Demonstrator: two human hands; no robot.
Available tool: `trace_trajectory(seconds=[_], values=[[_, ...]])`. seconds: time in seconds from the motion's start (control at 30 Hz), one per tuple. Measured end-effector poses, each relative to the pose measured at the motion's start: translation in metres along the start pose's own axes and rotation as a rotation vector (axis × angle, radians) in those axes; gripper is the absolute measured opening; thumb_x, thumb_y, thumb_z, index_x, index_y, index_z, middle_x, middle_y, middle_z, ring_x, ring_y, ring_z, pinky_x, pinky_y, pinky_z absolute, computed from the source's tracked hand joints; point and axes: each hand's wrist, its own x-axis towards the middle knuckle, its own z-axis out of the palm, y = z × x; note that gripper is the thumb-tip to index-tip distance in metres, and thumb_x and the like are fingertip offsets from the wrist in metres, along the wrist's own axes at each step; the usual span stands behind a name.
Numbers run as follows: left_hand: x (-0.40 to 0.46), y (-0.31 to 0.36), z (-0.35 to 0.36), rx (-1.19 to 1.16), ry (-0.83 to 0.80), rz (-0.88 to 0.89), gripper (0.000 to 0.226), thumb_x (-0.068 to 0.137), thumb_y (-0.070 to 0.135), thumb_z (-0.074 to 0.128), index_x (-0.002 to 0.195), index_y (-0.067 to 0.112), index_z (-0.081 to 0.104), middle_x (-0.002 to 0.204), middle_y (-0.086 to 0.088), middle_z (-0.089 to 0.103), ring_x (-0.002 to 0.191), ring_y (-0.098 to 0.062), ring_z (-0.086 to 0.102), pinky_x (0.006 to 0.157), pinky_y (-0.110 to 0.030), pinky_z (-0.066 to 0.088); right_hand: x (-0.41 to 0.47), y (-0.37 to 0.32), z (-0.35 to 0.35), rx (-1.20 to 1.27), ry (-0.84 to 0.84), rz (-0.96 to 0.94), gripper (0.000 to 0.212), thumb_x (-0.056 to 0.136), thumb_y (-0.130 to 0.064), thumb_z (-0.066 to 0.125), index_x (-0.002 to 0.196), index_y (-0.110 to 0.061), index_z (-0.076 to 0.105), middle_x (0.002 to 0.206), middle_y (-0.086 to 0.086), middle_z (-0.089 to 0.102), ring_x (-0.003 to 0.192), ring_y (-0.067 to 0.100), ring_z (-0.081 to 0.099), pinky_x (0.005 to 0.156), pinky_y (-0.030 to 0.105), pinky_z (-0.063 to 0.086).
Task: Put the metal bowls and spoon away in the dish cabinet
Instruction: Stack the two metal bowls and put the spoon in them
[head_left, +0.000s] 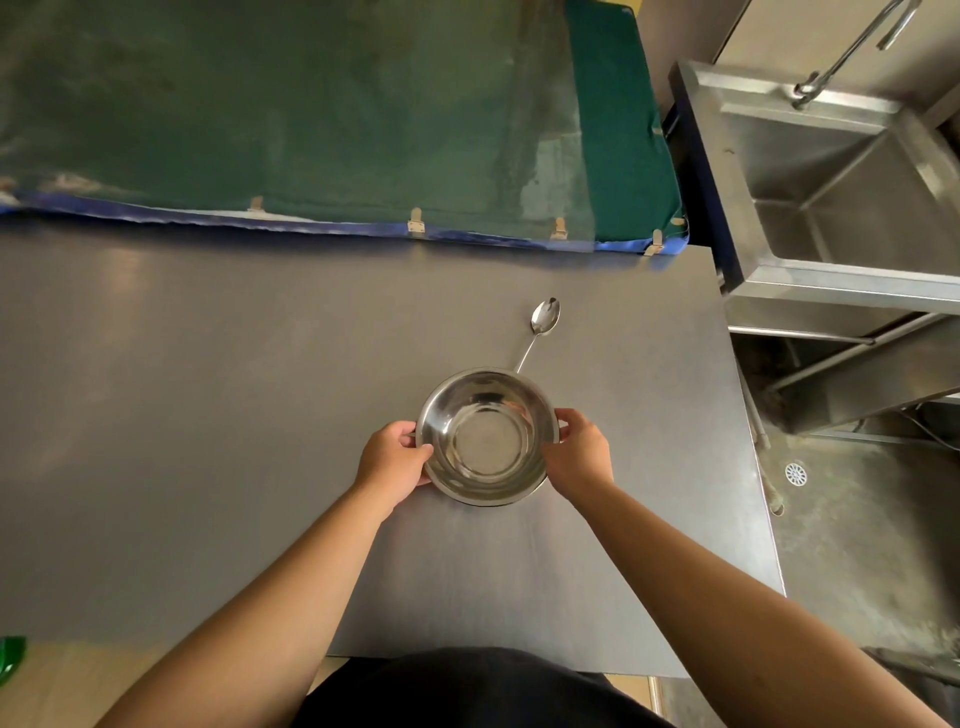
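A shiny metal bowl (485, 436) sits upright on the grey table (208, 415), near its right side. It looks like more than one bowl nested together, but I cannot tell how many. My left hand (392, 460) grips its left rim and my right hand (576, 449) grips its right rim. Just beyond the bowl lies a metal spoon (540, 325), scoop pointing away from me, its handle end hidden behind the bowl's far rim. No dish cabinet is in sight.
A green mat with a blue edge (311, 130) covers the surface behind the table. To the right stands a steel sink (831, 171) with a tap, and below it a floor with a drain (795, 474). A green object (10, 657) peeks in at the lower left.
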Motion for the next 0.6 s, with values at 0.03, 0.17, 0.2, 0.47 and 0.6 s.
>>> trace_trajectory(seconds=[0.03, 0.17, 0.2, 0.47, 0.6], values=[[0.0, -0.001, 0.0, -0.001, 0.0, 0.002, 0.025, 0.09, -0.003, 0.063, 0.108, 0.016, 0.064, 0.099, -0.009, 0.07, 0.085, -0.025, 0.072, 0.065, -0.037, 0.064, 0.001, 0.0, 0.0, -0.016, 0.005, -0.005, 0.034, 0.091, -0.026, 0.061, 0.124, -0.021, 0.063, 0.093, -0.005, 0.067, 0.082, 0.021, 0.067, 0.069, 0.035, 0.057], [0.003, -0.004, -0.001, 0.038, 0.029, 0.025, 0.026, 0.089, -0.001, 0.065, 0.104, 0.02, 0.064, 0.098, -0.007, 0.072, 0.085, -0.025, 0.073, 0.067, -0.041, 0.064, 0.004, -0.001, 0.001, -0.105, 0.012, -0.028, 0.034, 0.09, -0.026, 0.061, 0.123, -0.017, 0.065, 0.112, 0.005, 0.064, 0.092, 0.024, 0.063, 0.08, 0.042, 0.058], [0.005, -0.005, -0.002, 0.05, 0.031, 0.032, 0.026, 0.089, -0.001, 0.066, 0.106, 0.019, 0.065, 0.097, -0.006, 0.072, 0.084, -0.025, 0.073, 0.068, -0.043, 0.064, 0.005, 0.0, 0.0, -0.123, 0.009, -0.029, 0.035, 0.09, -0.027, 0.062, 0.123, -0.017, 0.065, 0.115, 0.006, 0.061, 0.092, 0.023, 0.062, 0.082, 0.043, 0.058], [0.012, 0.0, -0.004, 0.203, 0.047, 0.116, 0.037, 0.086, 0.003, 0.069, 0.118, 0.02, 0.065, 0.092, -0.001, 0.067, 0.081, -0.023, 0.071, 0.067, -0.043, 0.064, 0.017, -0.001, 0.001, -0.216, 0.031, -0.055, 0.034, 0.091, -0.038, 0.059, 0.114, -0.015, 0.068, 0.114, 0.006, 0.06, 0.066, 0.006, 0.054, 0.047, 0.018, 0.037], [0.016, 0.002, -0.005, 0.287, 0.067, 0.157, 0.038, 0.085, 0.009, 0.07, 0.119, 0.025, 0.065, 0.092, 0.005, 0.067, 0.087, -0.025, 0.069, 0.079, -0.048, 0.06, 0.035, -0.012, -0.001, -0.25, 0.028, -0.049, 0.039, 0.091, -0.034, 0.06, 0.122, -0.012, 0.066, 0.115, 0.007, 0.066, 0.087, 0.022, 0.065, 0.076, 0.029, 0.052]])
